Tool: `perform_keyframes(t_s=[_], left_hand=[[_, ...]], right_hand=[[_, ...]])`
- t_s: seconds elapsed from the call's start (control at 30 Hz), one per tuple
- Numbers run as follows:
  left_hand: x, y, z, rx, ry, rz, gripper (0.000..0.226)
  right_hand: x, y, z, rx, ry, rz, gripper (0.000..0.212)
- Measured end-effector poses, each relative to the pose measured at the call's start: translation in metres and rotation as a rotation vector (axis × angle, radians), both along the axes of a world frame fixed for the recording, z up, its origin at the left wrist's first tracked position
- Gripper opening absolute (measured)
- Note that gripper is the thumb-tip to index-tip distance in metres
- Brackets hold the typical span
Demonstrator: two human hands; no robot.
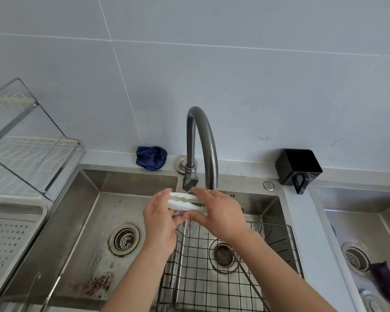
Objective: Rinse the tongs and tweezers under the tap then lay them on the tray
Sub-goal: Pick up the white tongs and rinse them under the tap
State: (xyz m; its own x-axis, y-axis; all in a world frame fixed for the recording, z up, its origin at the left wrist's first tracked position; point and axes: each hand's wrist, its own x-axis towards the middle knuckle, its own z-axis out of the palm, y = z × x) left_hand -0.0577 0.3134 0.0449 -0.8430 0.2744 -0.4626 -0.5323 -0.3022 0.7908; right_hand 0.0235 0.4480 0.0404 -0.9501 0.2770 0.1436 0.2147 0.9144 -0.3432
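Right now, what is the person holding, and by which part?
Both hands hold the white tongs under the tap: the left hand grips the scalloped tips, the right hand the other end.

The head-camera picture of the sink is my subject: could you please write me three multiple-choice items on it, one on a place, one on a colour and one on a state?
1. Where is the blue cloth relative to the tap?
A. hung over its spout
B. on the ledge left of its base
C. directly below its spout

2. What colour are the tongs?
A. white
B. red
C. black

3. How do the left hand and the right hand stand to the tongs?
A. only the left holds them
B. neither touches them
C. both hold them

Answers:
1 B: the cloth sits by the wall, left of the tap's base.
2 A: their scalloped ends show white.
3 C: fingers of both hands wrap them beneath the spout.
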Motion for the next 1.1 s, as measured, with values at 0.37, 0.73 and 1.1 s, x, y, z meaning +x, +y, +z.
perform_keyframes(t_s=[0.37, 0.73, 1.1], left_hand=[[-0.012, -0.01, 0.005, 0.079, -0.119, 0.111, 0.018], [-0.025, -0.039, -0.011, -0.18, -0.263, 0.183, 0.017], [-0.019, -0.054, -0.031, -0.25, -0.35, 0.15, 0.013]], right_hand=[[0.008, 0.015, 0.0, 0.031, -0.145, 0.09, 0.094], [0.024, -0.004, -0.018, -1.278, 0.058, -0.163, 0.033], [0.021, -0.007, -0.022, -1.404, 0.099, -0.173, 0.042]])
